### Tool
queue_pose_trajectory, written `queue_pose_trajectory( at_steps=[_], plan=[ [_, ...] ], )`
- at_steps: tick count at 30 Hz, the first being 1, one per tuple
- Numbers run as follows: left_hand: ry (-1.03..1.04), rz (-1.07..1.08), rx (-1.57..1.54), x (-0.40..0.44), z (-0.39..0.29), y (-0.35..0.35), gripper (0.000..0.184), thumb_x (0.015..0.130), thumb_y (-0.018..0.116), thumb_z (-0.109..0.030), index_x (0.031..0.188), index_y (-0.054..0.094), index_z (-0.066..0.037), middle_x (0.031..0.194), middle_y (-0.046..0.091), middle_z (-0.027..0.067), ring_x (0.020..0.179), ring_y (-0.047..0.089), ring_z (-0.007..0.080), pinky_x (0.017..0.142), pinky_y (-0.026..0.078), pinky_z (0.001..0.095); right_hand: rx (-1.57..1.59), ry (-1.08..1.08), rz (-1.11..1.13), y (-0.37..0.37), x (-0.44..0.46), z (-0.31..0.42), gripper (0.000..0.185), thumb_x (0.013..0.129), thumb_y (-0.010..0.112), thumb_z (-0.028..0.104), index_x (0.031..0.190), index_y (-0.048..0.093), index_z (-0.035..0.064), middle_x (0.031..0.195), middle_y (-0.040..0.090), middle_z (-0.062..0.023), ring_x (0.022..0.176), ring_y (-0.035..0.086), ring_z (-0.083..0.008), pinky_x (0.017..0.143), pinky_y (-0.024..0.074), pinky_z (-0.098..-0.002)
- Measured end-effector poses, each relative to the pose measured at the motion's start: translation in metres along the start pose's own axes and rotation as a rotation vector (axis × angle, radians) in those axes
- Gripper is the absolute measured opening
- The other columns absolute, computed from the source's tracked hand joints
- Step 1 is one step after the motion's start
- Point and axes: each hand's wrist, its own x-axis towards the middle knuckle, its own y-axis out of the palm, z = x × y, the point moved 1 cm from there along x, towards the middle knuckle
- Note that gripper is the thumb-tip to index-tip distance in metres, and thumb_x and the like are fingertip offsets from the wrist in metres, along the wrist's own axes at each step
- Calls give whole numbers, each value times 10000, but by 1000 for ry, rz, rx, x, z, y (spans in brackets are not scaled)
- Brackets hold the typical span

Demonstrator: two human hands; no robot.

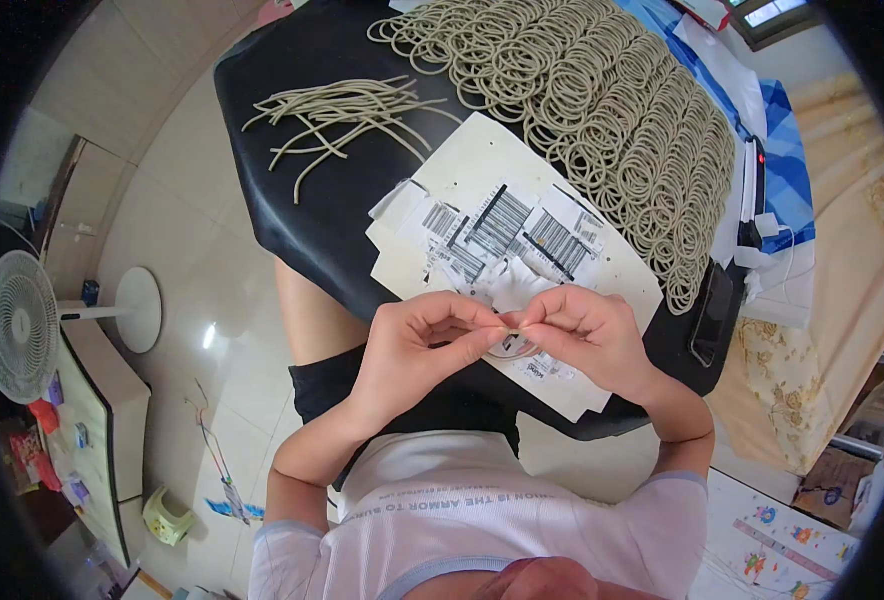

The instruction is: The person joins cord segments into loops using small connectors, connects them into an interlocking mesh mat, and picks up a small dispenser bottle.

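Note:
My left hand (424, 348) and my right hand (590, 335) meet over the near part of a white cardboard sheet (437, 180). Thumb and forefinger of each are pinched on a thin beige cord (514, 332), at what look like its ends. Part of the cord curves below the fingertips as a loop; whether the ends are joined is hidden by my fingers. Barcode labels (502, 222) cover the middle of the sheet. Beyond it, to the left, lies a loose bunch of cut cords (347, 112). Many finished-looking cord rings (602, 100) lie in overlapping rows at the far right.
The black table (262, 80) carries all of this, with a phone (709, 315) at its right edge and a power strip (752, 190) behind. A white fan (22, 325) stands far left. A patterned yellow cloth (802, 350) hangs at the right.

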Motion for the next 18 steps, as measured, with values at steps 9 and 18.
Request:
queue_pose_trajectory(
  at_steps=[9, 18],
  plan=[
    [19, -10, -1, 0, -1, 1, 125, 891, 684, -45, 972, 686, 51, 933, 708, 67, 853, 652, 86, 819, 535, 241, 32, 16, -19, 3, -1, 0, 122, 930, 636, 61, 1036, 627, 1, 873, 711, -43, 794, 636, -46, 675, 499, -195],
    [45, -64, 18, -1, 3, 3, 121, 886, 691, -47, 967, 691, 44, 907, 706, 56, 835, 652, 85, 794, 532, 233, 42, -56, -76, 10, -3, -8, 127, 934, 630, 49, 1042, 620, -17, 874, 702, -29, 769, 614, -34, 647, 492, -191]
  ],
)
